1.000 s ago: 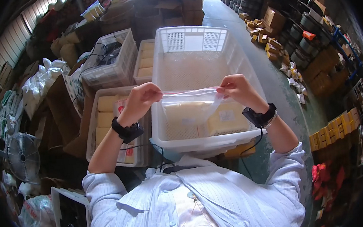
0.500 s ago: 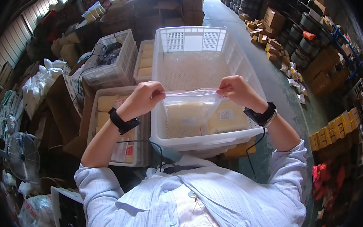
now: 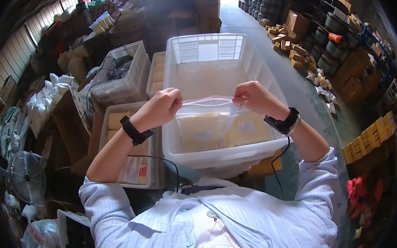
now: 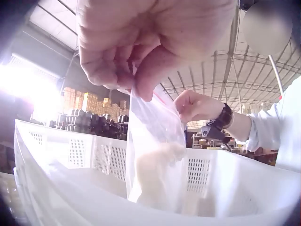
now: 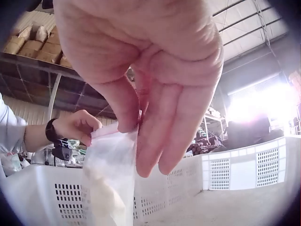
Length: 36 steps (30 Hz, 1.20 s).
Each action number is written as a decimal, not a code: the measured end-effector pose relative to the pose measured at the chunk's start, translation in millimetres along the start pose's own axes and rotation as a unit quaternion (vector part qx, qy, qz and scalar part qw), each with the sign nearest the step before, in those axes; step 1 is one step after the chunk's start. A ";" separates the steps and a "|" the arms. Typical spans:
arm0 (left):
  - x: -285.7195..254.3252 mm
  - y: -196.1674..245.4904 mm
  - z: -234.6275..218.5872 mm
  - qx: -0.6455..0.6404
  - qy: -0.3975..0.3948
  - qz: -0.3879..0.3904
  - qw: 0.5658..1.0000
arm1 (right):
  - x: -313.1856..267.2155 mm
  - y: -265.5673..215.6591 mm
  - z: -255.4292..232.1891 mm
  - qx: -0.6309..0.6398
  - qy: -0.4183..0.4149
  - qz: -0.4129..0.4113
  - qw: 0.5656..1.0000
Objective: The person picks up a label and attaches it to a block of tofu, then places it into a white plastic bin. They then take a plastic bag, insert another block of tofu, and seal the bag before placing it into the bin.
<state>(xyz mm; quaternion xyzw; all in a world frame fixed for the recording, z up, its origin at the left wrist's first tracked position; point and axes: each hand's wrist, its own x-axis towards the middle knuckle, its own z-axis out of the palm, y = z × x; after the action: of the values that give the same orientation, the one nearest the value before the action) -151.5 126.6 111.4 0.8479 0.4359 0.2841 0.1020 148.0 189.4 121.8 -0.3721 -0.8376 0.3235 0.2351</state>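
Note:
A clear zip bag (image 3: 204, 122) with a pale yellow block inside hangs upright over the near part of a large white crate (image 3: 210, 156). The left hand (image 3: 163, 107) pinches the bag's top left corner between thumb and fingers; the right hand (image 3: 257, 100) pinches the top right corner. In the left wrist view the thumb and forefinger grip the edge of the bag (image 4: 157, 155). The right wrist view has the bag (image 5: 110, 174) held between thumb and fingers. Another pale block with a label (image 3: 246, 128) lies in the crate, right of the hanging bag.
Left of the crate stand a bin of yellow blocks (image 3: 153, 174) and a white basket of dark items (image 3: 125, 78). A fan (image 3: 26, 175) is at the far left. Yellow boxes (image 3: 370, 141) are stacked at the right. Cables hang from both wrists.
The hands have drawn slightly closer together, the left moving right, and the bag's top edge now bows apart a little. The head view has shifted slightly, so the crate appears lower.

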 end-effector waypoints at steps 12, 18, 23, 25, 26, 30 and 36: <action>16.2 9.3 9.9 -0.015 -0.013 0.010 1.000 | 1.7 3.7 0.9 -0.022 0.006 -0.017 1.000; 24.6 6.2 21.8 0.032 -0.041 0.038 0.998 | 1.3 4.5 2.2 -0.026 0.008 -0.016 1.000; 30.9 21.0 21.9 0.048 -0.027 0.055 0.997 | 0.3 4.5 1.6 -0.016 0.005 -0.006 1.000; 35.4 22.5 27.0 0.047 -0.032 0.065 0.996 | 0.0 4.4 1.9 -0.013 0.005 -0.006 1.000; 37.1 20.2 30.9 0.053 -0.038 0.064 0.996 | 0.1 3.9 2.1 -0.015 0.006 -0.005 1.000; 39.5 21.0 33.6 0.053 -0.034 0.064 0.996 | -0.6 4.9 1.6 -0.007 0.013 -0.008 1.000; 50.4 29.3 43.3 0.024 -0.041 0.070 0.996 | -0.6 1.0 2.0 -0.029 0.013 -0.016 0.999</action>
<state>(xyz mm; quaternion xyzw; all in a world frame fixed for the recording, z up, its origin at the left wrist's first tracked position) -83.8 152.5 108.2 0.8893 0.3780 0.2450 0.0789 147.5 188.8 119.6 -0.3697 -0.8491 0.2906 0.2406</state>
